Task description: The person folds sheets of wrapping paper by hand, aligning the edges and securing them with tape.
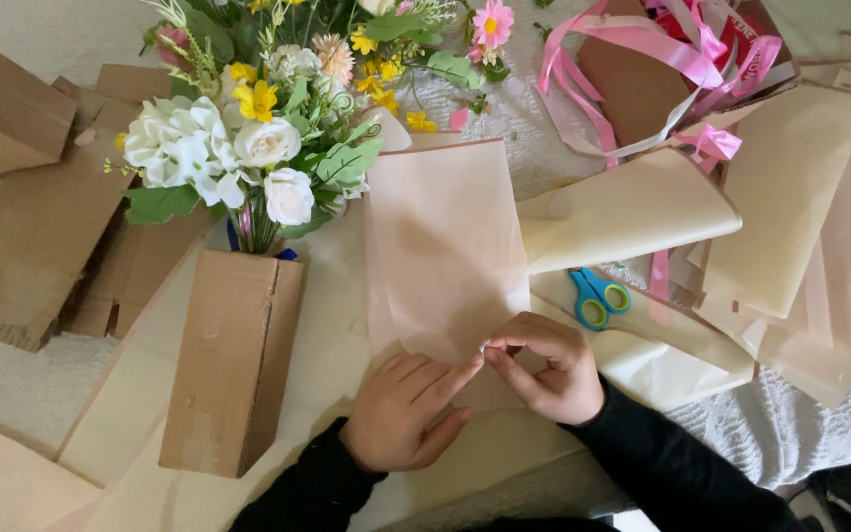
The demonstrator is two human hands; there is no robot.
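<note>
A pale pink sheet of wrapping paper (pixel 443 236) lies flat in the middle, over cream sheets. My left hand (pixel 406 409) rests flat on its near edge, fingers together, pressing it down. My right hand (pixel 547 366) pinches the same near edge between thumb and forefinger, its fingertips touching those of my left hand. Both arms wear black sleeves. To the left, a bouquet of white, yellow and pink flowers (pixel 258 118) stands in a tall cardboard box (pixel 233 360).
Blue-handled scissors (pixel 598 296) lie just right of the pink sheet. A rolled cream sheet (pixel 627 212) and stacked cream papers (pixel 790 197) fill the right side. Pink ribbons (pixel 642 49) lie at the top right. Flattened cardboard boxes (pixel 22 177) sit at the left.
</note>
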